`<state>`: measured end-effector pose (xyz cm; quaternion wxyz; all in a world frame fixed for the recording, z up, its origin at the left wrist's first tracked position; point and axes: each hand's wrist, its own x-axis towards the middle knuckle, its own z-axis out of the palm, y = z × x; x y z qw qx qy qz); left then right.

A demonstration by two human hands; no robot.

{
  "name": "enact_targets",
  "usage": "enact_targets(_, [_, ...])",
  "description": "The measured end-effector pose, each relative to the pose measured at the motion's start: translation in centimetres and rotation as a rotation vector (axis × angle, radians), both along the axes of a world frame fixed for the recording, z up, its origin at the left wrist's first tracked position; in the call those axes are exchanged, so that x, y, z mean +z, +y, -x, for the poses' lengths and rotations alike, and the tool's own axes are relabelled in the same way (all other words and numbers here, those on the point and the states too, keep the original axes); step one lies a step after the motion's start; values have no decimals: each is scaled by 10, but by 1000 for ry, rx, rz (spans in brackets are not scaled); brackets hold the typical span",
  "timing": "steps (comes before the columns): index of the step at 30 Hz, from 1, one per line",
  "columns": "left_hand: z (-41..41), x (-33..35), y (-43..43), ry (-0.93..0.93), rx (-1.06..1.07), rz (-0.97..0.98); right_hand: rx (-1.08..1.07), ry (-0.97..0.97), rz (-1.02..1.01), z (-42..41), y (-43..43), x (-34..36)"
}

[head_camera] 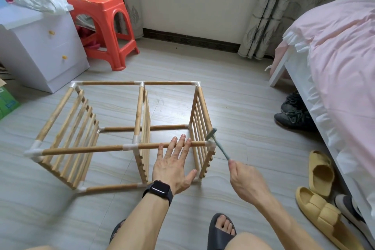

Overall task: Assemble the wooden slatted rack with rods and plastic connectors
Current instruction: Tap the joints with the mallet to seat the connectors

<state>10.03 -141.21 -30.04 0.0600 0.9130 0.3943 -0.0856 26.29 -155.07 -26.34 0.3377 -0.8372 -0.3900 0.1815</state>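
On the floor (233, 87), rack (139, 107) long axis left-right; left hand (174, 166) spread on top rod (85, 150), right hand (246, 180) pinching hammer (221, 149).

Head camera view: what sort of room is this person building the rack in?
Most likely a home bedroom. A bed with pink bedding stands on the right, a white bedside cabinet with drawers on the left, and yellow slippers lie on the floor beside the bed.

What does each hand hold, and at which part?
The right hand grips a small hammer at its handle's end. The left hand holds nothing; its fingers rest on a rod.
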Motion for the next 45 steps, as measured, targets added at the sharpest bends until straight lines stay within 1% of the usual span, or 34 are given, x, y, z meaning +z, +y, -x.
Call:
enact_targets(1, [0,1,0,2,-1,4,48,-73,37,-2,2,2])
enact_targets(2, [0,2,0,5,-5,8,88,-115,-23,-2,3,5])
enact_targets(5, [1,2,1,13,-8,5,84,-93,-423,7,0,21])
enact_targets(6, [1,2,0,9,-7,8,85,-106,-492,10,-3,21])
enact_targets(7, [1,1,0,0,-5,3,98,-121,-484,11,-3,22])
enact_targets(8, [1,2,1,0,-3,0,127,-131,-360,12,-2,18])
enact_targets(9, [1,2,1,6,-2,4,146,-154,-131,13,-2,12])
enact_targets(11, [0,3,1,10,-5,10,50,-104,100,12,-7,5])
enact_targets(12, [0,1,1,11,-10,3,92,-185,93,6,-9,-2])
enact_targets(14, [0,1,2,13,-5,-5,88,-42,-122,6,-8,8])
enact_targets(16, [0,0,2,14,-12,6,49,-55,-263,5,-12,9])
enact_targets(17, [0,-1,2,9,-8,0,60,-25,-191,7,-10,12])
enact_targets(19, [0,-1,1,14,1,-9,64,-79,-17,8,-13,6])
enact_targets(20, [-1,1,1,16,1,-3,35,-94,-25,3,-14,-2])
enact_targets(21, [-1,1,2,18,-4,3,-4,-106,-102,-1,-14,-4])
enact_targets(22, [-2,2,2,17,-3,3,9,-113,-242,-1,-14,-1])
enact_targets(24, [-2,3,3,25,-1,6,40,-173,-331,3,-17,1])
enact_targets(25, [-2,3,2,34,-5,6,76,-176,-287,6,-17,1])
enact_targets(27, [-1,2,1,37,0,-8,150,-262,-10,11,-22,-6])
enact_targets(28, [-1,2,2,43,-1,-8,134,-300,29,8,-22,-15])
enact_targets(29, [-2,3,3,46,-8,-6,88,-251,-36,7,-22,-17])
enact_targets(30, [-3,2,4,45,-9,-10,33,-149,-146,9,-21,-11])
enact_targets(31, [-3,1,4,48,-8,-13,6,-106,-189,8,-21,-8])
enact_targets(32, [-2,1,3,60,-9,-8,41,-129,-171,7,-20,-9])
enact_targets(33, [-3,1,2,61,-10,-7,55,-84,-52,10,-17,-4])
enact_targets(35, [-2,-1,2,47,-4,-12,64,-51,57,5,-17,-6])
enact_targets(36, [-3,-2,3,45,-4,-12,88,-75,66,0,-16,-7])
enact_targets(37, [-3,-2,4,45,-2,-16,42,-13,54,-5,-13,-2])
enact_targets(38, [-3,-2,4,49,-2,-20,26,5,-20,-3,-12,9])
enact_targets(40, [-3,-3,3,57,-2,-18,-20,-44,-275,-9,-12,18])
enact_targets(42, [-3,-3,2,65,1,-17,-16,-107,-466,-6,-10,26])
enact_targets(43, [-3,-3,3,59,0,-16,-16,-127,-471,-6,-10,21])
enact_targets(44, [-3,-3,3,52,0,-18,-1,-130,-404,-7,-9,10])
enact_targets(45, [-2,-2,3,49,0,-23,4,-106,-232,-6,-7,2])
